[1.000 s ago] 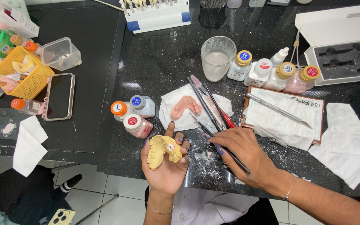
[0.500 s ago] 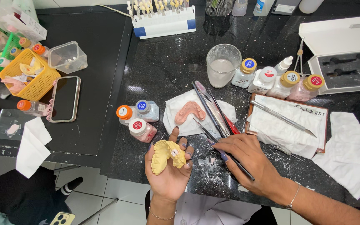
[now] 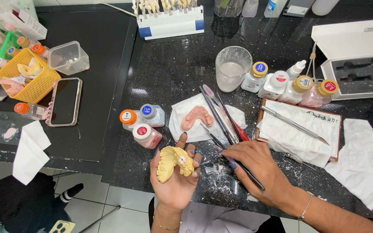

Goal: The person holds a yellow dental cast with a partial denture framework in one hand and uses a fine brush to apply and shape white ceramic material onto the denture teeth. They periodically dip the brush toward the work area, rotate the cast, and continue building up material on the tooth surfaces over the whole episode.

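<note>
My left hand (image 3: 175,181) is palm up near the counter's front edge, cradling a yellow dental cast (image 3: 172,162) with a small white tooth on it. My right hand (image 3: 255,166) rests on the black counter just right of it, fingers closed on a thin dark brush (image 3: 234,159) whose tip points up-left toward the tissue. A pink dental cast (image 3: 197,116) lies on a white tissue (image 3: 186,125) just beyond both hands, beside several long tools (image 3: 221,114).
Three small capped jars (image 3: 141,123) stand left of the tissue. A cloudy glass of water (image 3: 232,69), several powder bottles (image 3: 294,84), a tray with a metal spatula (image 3: 296,125), a white box (image 3: 355,56), a phone (image 3: 64,101) and a yellow basket (image 3: 26,75) surround the area.
The view has shifted slightly. My left hand keeps the yellow cast; my right hand with the brush has barely moved.
</note>
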